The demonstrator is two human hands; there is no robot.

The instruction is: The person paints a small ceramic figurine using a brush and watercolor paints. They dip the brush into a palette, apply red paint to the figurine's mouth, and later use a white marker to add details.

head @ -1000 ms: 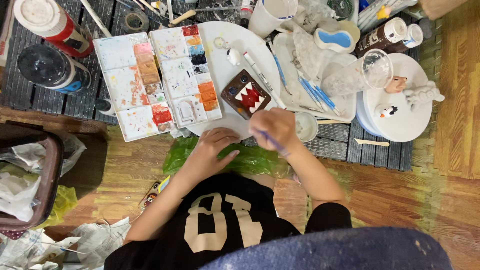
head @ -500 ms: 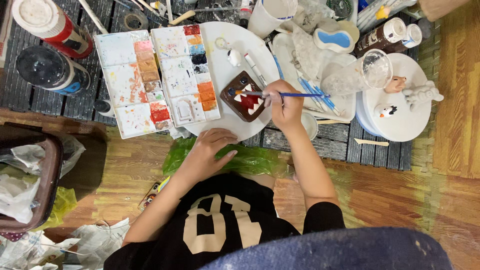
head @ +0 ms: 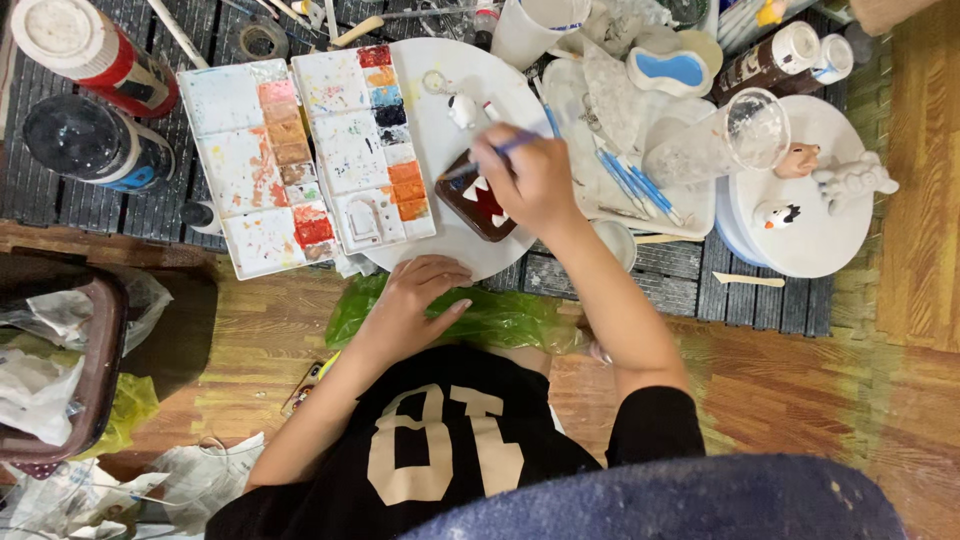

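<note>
My right hand (head: 530,180) grips a thin blue paintbrush (head: 516,144), its tip pointing left over a white round plate (head: 440,120). Under that hand lies a small brown clay piece (head: 480,208) with white tooth-like marks, partly covered by the fingers. My left hand (head: 415,295) rests flat, fingers apart, at the plate's near edge, on a crumpled green plastic bag (head: 500,318). A white paint palette (head: 300,150) with red, orange and blue wells lies just left of the plate.
Two spray cans (head: 95,100) lie at the far left. A clear cup (head: 735,135), spare brushes (head: 625,180) and a white board with small figures (head: 820,225) sit to the right. A bin with crumpled paper (head: 60,370) stands at the lower left on the wooden floor.
My right hand has gone from near the green bag up onto the plate, and now holds the brush over the brown piece. My left hand has stayed on the bag.
</note>
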